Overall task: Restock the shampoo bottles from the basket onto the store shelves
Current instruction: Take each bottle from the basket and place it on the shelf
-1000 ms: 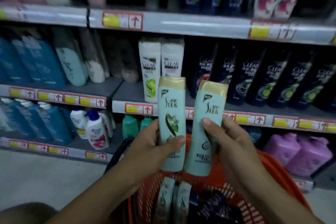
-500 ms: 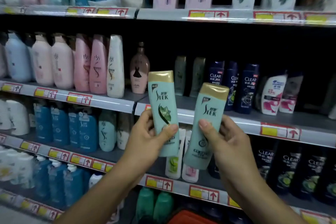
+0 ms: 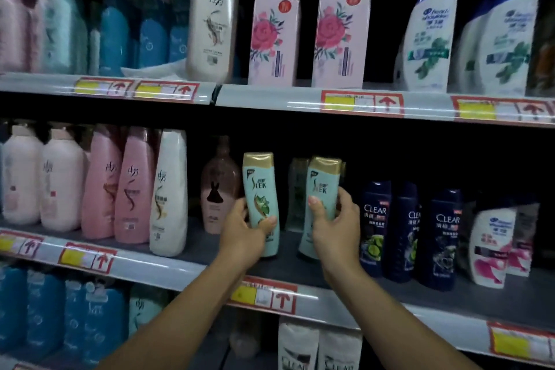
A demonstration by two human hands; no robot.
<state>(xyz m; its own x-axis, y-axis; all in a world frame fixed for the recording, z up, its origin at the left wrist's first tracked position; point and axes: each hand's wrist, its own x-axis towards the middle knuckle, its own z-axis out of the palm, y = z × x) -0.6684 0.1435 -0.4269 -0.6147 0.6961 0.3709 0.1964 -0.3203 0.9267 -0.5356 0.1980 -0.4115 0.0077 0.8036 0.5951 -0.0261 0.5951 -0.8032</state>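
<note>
Green shampoo bottles stand upright, one gripped in the left hand (image 3: 244, 231) and one in the right hand (image 3: 335, 227).

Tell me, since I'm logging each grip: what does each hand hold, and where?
Left hand grips one green Slek bottle around its lower body; right hand grips the other likewise.

The middle shelf (image 3: 495, 294) carries pink bottles (image 3: 120, 186) and a white bottle (image 3: 168, 195) toward its left end, a brownish bottle (image 3: 217, 186) behind the middle, and dark CLEAR bottles (image 3: 408, 234) toward its right end, near the front edge.
</note>
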